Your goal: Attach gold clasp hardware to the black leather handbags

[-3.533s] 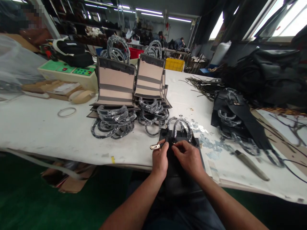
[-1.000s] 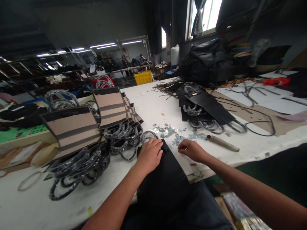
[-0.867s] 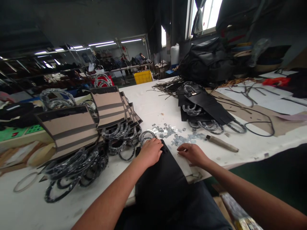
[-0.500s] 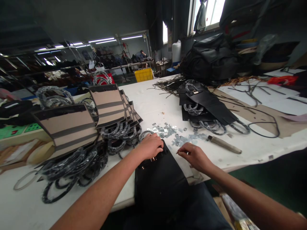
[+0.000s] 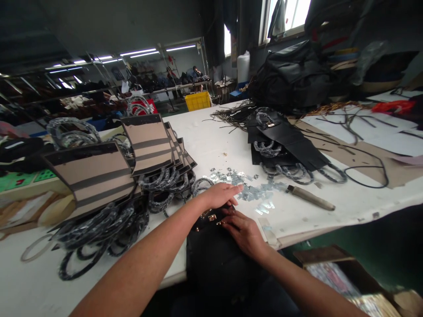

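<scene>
A black panel with small gold fittings lies over the table's front edge, toward my lap. My left hand rests at the panel's upper end; its fingers reach to the right, and what is under them is hidden. Just below it, my right hand pinches a small shiny metal piece against the panel, beside the gold fittings. Beyond both hands, many thin silver metal plates are scattered on the white table.
Stacked beige-and-black panels with plastic-wrapped handles stand at left. Black panels lie at right, behind a grey-handled tool. Below the table's right edge is an open cardboard box.
My right hand has moved left, from over the table onto the panel. My left hand has shifted slightly right, its fingers now extended. The panel's upper right part has been drawn in or folded.
</scene>
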`<state>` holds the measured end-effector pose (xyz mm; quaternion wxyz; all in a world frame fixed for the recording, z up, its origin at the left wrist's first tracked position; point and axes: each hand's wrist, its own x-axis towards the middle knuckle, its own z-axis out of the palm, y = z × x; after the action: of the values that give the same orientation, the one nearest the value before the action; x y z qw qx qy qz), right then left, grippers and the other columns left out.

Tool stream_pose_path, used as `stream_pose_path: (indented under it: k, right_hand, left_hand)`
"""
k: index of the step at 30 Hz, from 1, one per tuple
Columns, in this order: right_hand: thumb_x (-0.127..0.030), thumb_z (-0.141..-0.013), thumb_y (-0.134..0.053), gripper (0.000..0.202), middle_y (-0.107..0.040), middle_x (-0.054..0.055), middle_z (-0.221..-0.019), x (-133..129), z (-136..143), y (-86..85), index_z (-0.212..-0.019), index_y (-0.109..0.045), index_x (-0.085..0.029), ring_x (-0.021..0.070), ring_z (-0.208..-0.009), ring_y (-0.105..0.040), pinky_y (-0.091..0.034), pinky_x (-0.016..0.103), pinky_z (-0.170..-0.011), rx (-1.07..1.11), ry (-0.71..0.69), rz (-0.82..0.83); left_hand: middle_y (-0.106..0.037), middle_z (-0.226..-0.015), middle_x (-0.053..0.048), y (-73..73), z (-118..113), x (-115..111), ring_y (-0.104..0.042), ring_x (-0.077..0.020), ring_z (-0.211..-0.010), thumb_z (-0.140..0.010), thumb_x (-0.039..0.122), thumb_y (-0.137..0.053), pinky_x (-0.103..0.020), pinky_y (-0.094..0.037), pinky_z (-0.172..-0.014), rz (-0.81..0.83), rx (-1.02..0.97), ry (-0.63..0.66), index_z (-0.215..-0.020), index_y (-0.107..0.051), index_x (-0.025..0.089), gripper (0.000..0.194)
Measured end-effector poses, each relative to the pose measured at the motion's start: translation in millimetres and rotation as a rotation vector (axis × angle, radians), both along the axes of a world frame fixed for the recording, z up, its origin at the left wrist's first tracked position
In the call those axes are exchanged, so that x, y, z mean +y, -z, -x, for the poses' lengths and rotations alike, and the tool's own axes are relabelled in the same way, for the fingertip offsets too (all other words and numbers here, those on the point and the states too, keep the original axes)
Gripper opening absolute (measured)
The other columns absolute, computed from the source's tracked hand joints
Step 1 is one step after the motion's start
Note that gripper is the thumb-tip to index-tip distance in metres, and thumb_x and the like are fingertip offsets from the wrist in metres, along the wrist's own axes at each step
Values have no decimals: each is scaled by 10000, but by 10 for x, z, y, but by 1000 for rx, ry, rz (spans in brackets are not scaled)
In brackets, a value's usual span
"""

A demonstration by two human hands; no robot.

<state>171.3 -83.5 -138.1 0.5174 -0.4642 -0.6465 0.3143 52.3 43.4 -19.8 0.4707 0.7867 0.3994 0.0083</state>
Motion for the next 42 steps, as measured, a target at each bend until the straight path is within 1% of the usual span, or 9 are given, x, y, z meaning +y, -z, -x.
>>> stream_pose_path:
  k: [3,8,12,15,18,21,24,27,42]
  right_hand:
    - [-274,-1002,-599,182,-603,62,-1486,-28,28,-20,-1041,-777,-273,285,-1287,-644,-536,405,-1085,-75,11,-50]
    - [-266,-1013,-578,192,-660,42,-1425,-22,95,-86,-1067,-761,-288,262,-1193,-707,-578,373,-1026,-225,-21,-101]
    - [-272,-1004,-568,182,-653,69,-1426,-5,146,-100,-1012,-750,-263,277,-1259,-664,-554,415,-1057,-142,77,-65]
    - [-328,-990,-590,178,-588,101,-1499,-32,125,-96,-999,-748,-247,305,-1360,-581,-467,483,-1150,-55,179,-3]
    - [-402,-967,-614,214,-540,127,-1541,-63,26,-115,-984,-749,-236,323,-1307,-619,-451,514,-1144,48,272,132]
    - [-452,-920,-660,239,-654,121,-1403,-35,-115,-146,-932,-767,-238,318,-1255,-641,-479,477,-1096,124,317,207]
    - [-463,-889,-683,243,-765,88,-1095,47,-239,-157,-888,-784,-242,290,-1074,-699,-540,408,-940,119,303,247]
    - [-442,-883,-685,225,-780,54,-950,123,-316,-136,-891,-799,-247,260,-921,-718,-534,377,-852,43,282,284]
    - [-391,-925,-638,206,-813,7,-984,91,-319,-116,-984,-805,-284,215,-777,-723,-535,337,-769,-301,287,164]
  left_hand:
    - [-789,-1094,-130,58,122,-67,-723,-248,-937,-938,600,-531,-340,-538,-867,79,-137,-151,-1214,-693,117,579]
    - [-668,-1389,-140,72,220,-241,-704,-282,-1099,-889,534,-656,-394,-530,-971,152,-262,-375,-1517,-486,177,742]
    - [-681,-1377,-121,1,165,-248,-664,-297,-1202,-906,645,-605,-399,-472,-1077,10,-236,-302,-1486,-538,184,744]
    - [-735,-1277,-90,21,178,-211,-704,-250,-1115,-974,631,-476,-356,-514,-1014,-123,-246,-288,-1436,-559,199,637]
    - [-754,-1200,-77,129,274,-228,-717,-235,-1053,-983,545,-463,-332,-549,-919,-373,-4,-241,-1252,-642,206,468]
    - [-745,-1154,-106,243,363,-315,-699,-294,-1068,-865,466,-630,-385,-541,-919,-500,188,-178,-1133,-672,199,380]
    - [-723,-1153,-128,287,363,-402,-671,-347,-1111,-776,435,-714,-433,-515,-956,-565,255,-142,-1117,-657,205,415]
    - [-718,-1116,-141,270,306,-426,-675,-372,-1087,-736,456,-747,-449,-518,-928,-592,330,-137,-1101,-626,203,461]
    - [-723,-967,-10,288,279,-363,-715,-266,-887,-624,463,-830,-297,-448,-675,-459,376,-190,-1066,-510,260,582]
